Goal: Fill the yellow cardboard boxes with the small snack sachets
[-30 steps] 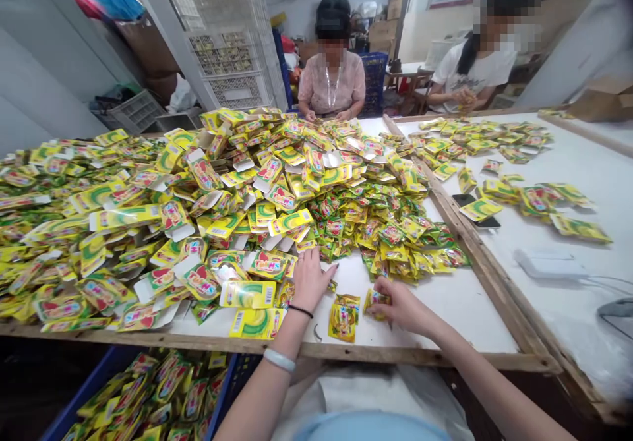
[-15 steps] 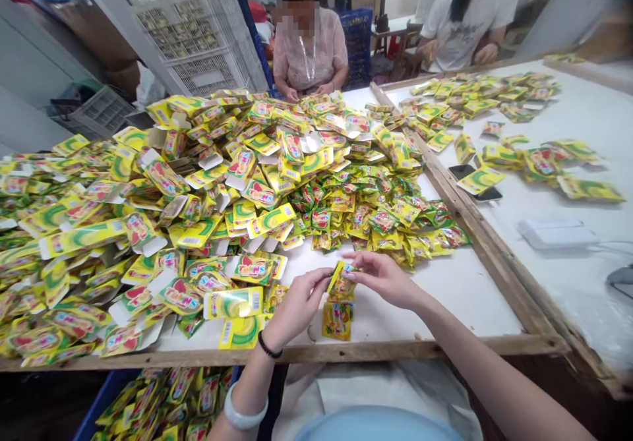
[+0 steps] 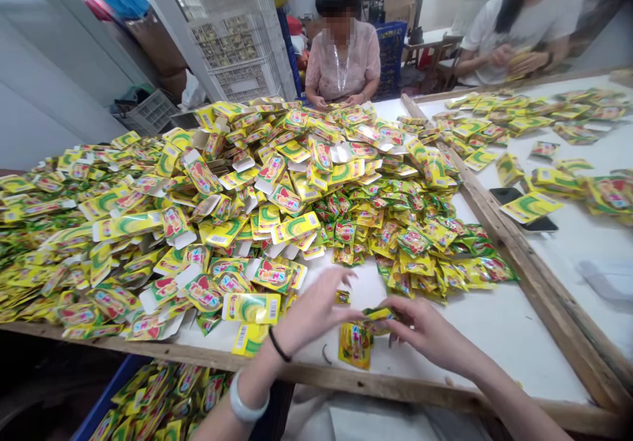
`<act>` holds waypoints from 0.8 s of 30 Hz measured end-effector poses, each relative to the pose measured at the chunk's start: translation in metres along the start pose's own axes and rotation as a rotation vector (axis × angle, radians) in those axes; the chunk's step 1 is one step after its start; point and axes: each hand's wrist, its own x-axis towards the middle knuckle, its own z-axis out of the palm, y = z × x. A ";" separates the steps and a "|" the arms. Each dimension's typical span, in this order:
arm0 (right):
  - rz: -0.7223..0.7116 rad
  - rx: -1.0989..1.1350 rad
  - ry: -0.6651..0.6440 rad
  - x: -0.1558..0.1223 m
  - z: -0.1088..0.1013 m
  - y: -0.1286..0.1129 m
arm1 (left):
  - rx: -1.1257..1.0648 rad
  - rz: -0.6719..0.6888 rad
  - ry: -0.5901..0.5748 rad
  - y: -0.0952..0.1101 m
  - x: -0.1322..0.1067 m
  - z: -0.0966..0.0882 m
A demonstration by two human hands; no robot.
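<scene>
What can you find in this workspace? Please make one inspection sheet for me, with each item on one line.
surface: white table with wooden frame; second white table to the right.
job's things: heap of yellow-green sachets and printed cards; right hand pinches a small sachet; left hand spread open beside it; another sachet lies below.
clutter: phone on the second table; blue crate of sachets below the table edge.
grippers: bare hands; black band and white bangle on the left wrist.
cables: nothing seen
surroundings: seated person in pink blouse; seated person in white T-shirt; white wire racks.
</scene>
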 end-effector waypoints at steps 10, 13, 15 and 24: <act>-0.220 -0.257 0.282 -0.011 0.005 -0.004 | 0.715 0.021 0.343 -0.060 0.014 -0.069; -0.322 -0.442 0.310 -0.012 0.009 -0.015 | 0.526 0.188 0.248 -0.024 -0.003 -0.048; -0.363 -0.435 0.262 -0.010 0.010 -0.020 | 0.314 0.263 0.172 -0.002 -0.013 -0.031; -0.170 0.305 0.216 -0.013 0.029 -0.021 | -1.276 -0.323 0.371 0.016 -0.014 0.055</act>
